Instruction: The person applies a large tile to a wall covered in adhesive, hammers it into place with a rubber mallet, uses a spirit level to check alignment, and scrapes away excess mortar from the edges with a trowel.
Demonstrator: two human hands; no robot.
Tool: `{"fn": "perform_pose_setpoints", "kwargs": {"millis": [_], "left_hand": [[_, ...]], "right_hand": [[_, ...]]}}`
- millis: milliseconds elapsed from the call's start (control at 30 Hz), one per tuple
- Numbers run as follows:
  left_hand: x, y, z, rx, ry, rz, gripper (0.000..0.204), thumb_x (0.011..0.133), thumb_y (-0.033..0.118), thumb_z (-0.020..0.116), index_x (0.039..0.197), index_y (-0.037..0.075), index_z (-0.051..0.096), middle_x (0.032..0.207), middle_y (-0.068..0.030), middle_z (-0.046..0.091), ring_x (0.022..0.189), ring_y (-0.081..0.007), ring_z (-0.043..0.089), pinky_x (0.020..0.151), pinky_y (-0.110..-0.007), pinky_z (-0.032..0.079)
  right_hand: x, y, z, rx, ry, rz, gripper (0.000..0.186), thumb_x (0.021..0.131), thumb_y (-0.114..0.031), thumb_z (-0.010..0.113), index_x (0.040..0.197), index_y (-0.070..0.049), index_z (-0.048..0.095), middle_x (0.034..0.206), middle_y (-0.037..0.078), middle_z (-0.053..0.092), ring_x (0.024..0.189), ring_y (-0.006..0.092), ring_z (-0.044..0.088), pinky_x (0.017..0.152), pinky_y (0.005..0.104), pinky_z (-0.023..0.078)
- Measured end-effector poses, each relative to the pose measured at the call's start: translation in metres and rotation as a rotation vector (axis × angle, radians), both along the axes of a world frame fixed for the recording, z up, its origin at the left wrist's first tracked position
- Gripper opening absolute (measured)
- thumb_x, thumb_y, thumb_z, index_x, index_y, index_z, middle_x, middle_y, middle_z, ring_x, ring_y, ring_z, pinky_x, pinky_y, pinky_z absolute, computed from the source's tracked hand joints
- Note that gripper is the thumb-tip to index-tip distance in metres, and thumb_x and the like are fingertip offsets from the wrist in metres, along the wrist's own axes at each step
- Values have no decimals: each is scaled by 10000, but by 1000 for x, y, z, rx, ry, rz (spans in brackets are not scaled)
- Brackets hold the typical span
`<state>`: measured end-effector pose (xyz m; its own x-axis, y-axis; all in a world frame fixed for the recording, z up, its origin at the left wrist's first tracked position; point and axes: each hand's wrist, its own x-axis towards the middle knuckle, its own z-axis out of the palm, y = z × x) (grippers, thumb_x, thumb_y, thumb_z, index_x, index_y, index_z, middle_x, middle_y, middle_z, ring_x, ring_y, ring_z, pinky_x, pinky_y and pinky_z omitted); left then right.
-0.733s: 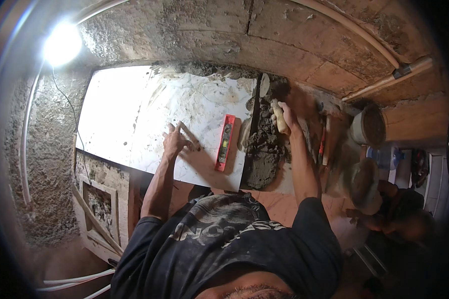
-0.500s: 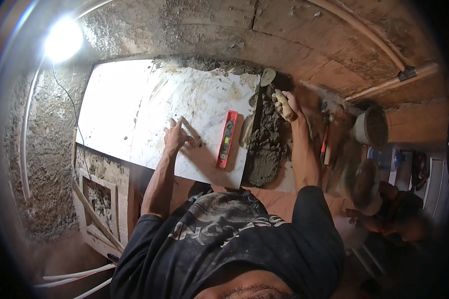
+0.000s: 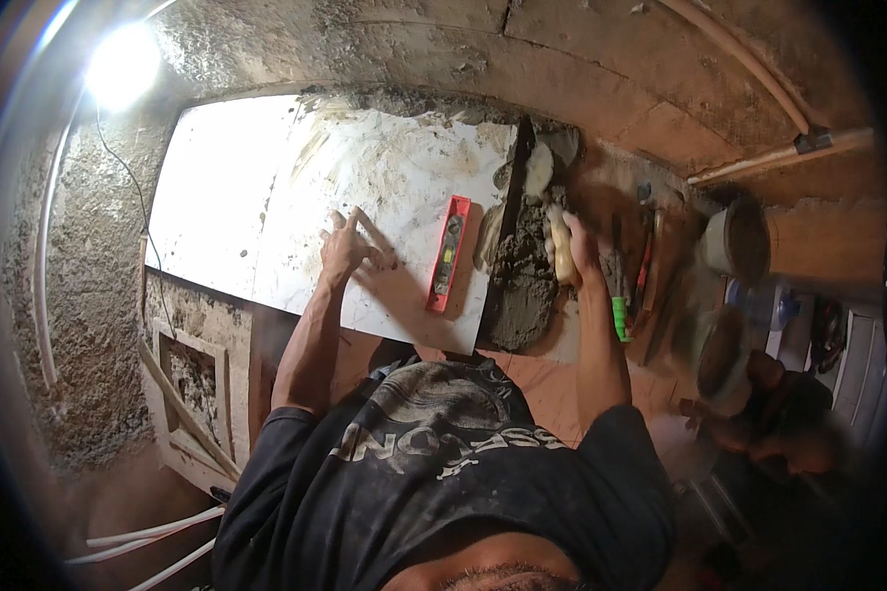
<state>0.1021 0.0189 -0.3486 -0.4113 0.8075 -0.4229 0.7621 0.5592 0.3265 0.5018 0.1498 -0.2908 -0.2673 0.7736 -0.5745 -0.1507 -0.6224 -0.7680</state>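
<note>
My left hand (image 3: 343, 246) lies on a large white marbled tile (image 3: 404, 163), its fingers spread. Right of it, a red spirit level (image 3: 448, 256) rests on the same tile. Past the tile's right edge spreads a bed of wet grey mortar (image 3: 517, 310). Over that mortar my right hand (image 3: 585, 251) is wrapped around the pale wooden handle of a trowel (image 3: 562, 248). The rounded, mortar-smeared blade points away from me, touching or just above the mortar; I cannot tell which. Smears of mortar mark the tile's far part.
A green-handled tool (image 3: 619, 317) and a red-handled tool (image 3: 643, 276) lie right of my forearm. Buckets (image 3: 737, 241) stand further right, near another person (image 3: 788, 409). A bright lamp (image 3: 123, 67) hangs at the far left. Rough walls border the work surface, with a pipe (image 3: 749, 64) at far right.
My right hand has drawn the trowel nearer to me over the mortar. The green-handled tool now shows beside my forearm. My left hand stays on the tile; the view has shifted slightly.
</note>
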Motion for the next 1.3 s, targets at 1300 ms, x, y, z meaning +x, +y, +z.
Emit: {"fn": "perform_pose_setpoints", "kwargs": {"millis": [1300], "left_hand": [[11, 3, 22, -28, 64, -95, 1003, 580, 328, 828, 1429, 194, 310, 1418, -261, 311, 1074, -448, 536, 853, -455, 507]], "right_hand": [[18, -120, -35, -27, -63, 73, 532, 918, -336, 491, 1274, 48, 396, 707, 116, 571, 456, 188, 552, 365, 321, 451]]}}
